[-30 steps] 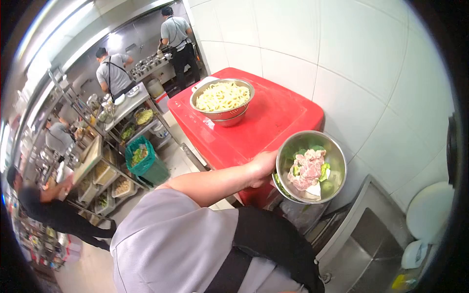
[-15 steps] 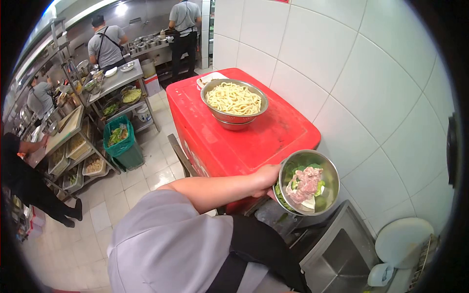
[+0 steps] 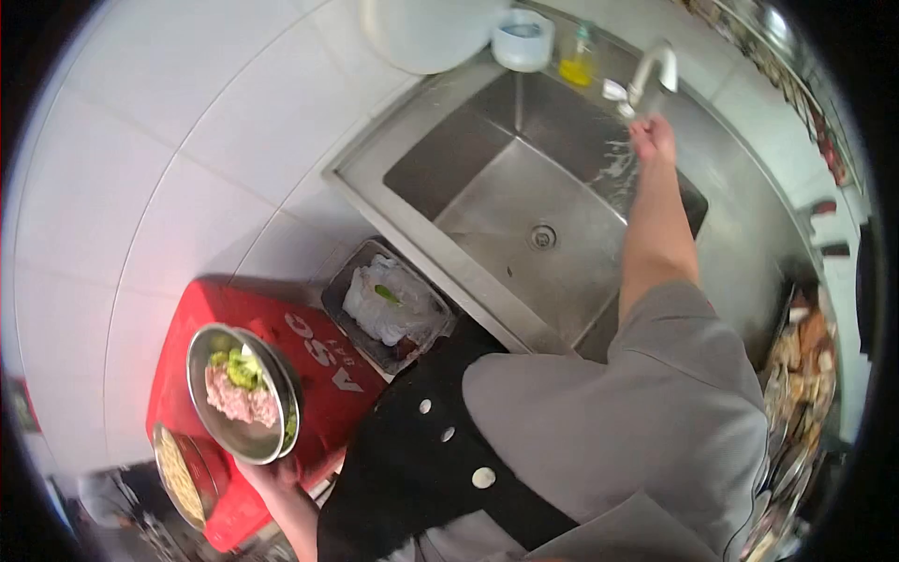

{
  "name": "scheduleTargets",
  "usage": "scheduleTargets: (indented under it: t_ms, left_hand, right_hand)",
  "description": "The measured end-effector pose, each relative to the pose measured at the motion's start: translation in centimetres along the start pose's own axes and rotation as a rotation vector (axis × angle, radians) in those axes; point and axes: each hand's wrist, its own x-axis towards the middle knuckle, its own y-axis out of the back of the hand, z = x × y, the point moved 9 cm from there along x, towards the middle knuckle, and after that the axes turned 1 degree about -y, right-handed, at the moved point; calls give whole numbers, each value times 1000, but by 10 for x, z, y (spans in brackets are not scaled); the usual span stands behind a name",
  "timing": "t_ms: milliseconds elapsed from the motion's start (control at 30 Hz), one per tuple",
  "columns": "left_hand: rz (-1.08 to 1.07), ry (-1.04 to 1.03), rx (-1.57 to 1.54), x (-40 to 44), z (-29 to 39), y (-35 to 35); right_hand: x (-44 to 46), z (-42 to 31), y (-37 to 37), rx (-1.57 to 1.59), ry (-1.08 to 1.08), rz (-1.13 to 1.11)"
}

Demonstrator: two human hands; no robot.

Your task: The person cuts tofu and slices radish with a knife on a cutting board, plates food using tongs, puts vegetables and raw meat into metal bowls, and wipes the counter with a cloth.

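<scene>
My left hand [image 3: 273, 471] grips a steel bowl [image 3: 260, 440] from below, over the red cooler. The tilted bowl holds pink raw meat [image 3: 236, 398] and green leafy pieces [image 3: 245, 369]; a second bowl with greens is nested against it. At the upper right, my right hand [image 3: 653, 139] is at the faucet [image 3: 655, 70] of the steel sink [image 3: 524, 215], fingers curled. Water splashes on the sink wall beside it. Whether the fingers hold anything is too small to tell.
The red cooler [image 3: 314, 347] carries a bowl of noodles [image 3: 180, 476] at lower left. A lined bin [image 3: 393, 304] stands by the sink. Soap bottle [image 3: 577, 64] and white container [image 3: 523, 42] sit on the rim. Stacked items [image 3: 801, 375] lie far right.
The view has swung from the kitchen and cooler to the sink. My right hand has come into view at the faucet, with water splashing. My left hand still holds the bowls.
</scene>
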Motion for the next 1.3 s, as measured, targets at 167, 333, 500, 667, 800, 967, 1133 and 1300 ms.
scheduleTargets:
  t_ms: [167, 333, 500, 667, 800, 967, 1133, 1300]
  left_hand:
    - [-124, 0, 16, -17, 12, -22]
    - [-157, 16, 85, -22, 17, -31]
    - [-121, -22, 79, -35, 20, -50]
    - [-207, -33, 195, -58, 21, -77]
    - [-184, -58, 229, -67, 25, -82]
    - [10, -74, 136, -56, 37, -51]
    - [241, -70, 77, -46, 42, -63]
    - [258, 21, 22, -31, 41, -98]
  right_hand:
    - [-2, -7, -20, 350, 27, -50]
    - [-9, -3, -24, 467, 16, -12]
    - [-35, -20, -44, 167, 47, -76]
    - [20, 2, -26, 82, 136, 129]
    - [61, 35, -33, -118, -92, 338]
    - [105, 71, -65, 71, -241, 232]
    - [189, 98, -61, -149, -132, -13]
    - [239, 128, -62, 714, -253, 47]
